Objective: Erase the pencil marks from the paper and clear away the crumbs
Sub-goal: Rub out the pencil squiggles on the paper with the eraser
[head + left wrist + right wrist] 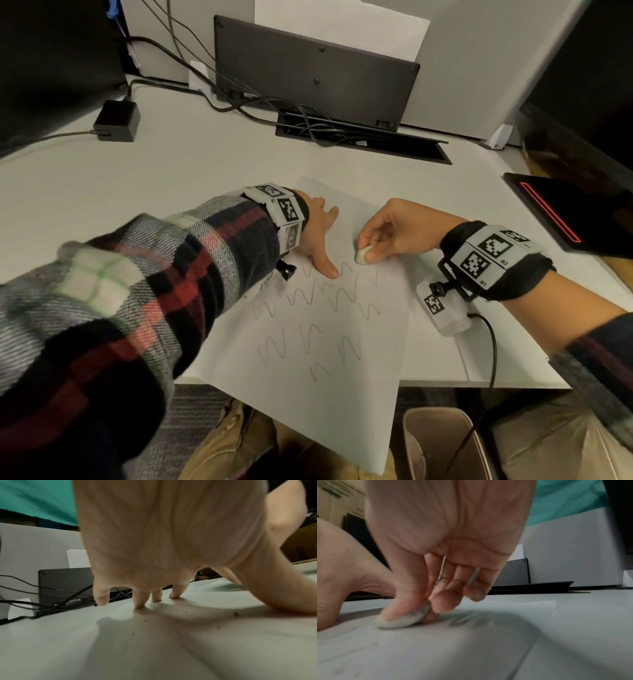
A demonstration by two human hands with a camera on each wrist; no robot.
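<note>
Paper (318,329) lies skewed on the white desk (171,178), its near corner hanging over the desk's front edge. Zigzag pencil marks (339,294) cover the sheet's middle and near part; top row sits right under both hands. Eraser (360,255), small, whitish, rounded, is down on the paper near the sheet's far right edge, at the right end of the top row of marks. Right hand (397,229) pinches it betw. thumb and forefingers, other fingers curled in; right wrist view shows the eraser (402,620) touching the sheet, picture blurred. Left hand (317,233) is just left of the eraser, apart from it, spread flat-ish w/ straight fingers: thumb tip on the marks, fingertips (140,605) planted on the paper's far part. Holds nothing. A few dark crumbs (235,614) lie on the sheet by the left thumb in left wrist view.

Further out: black power brick (118,120) at desk's far left, cables (308,126) running into a slot at the back edge, dark flat panel (315,75) leaning vs. the wall. Bin (445,445) on floor under front edge, right.
</note>
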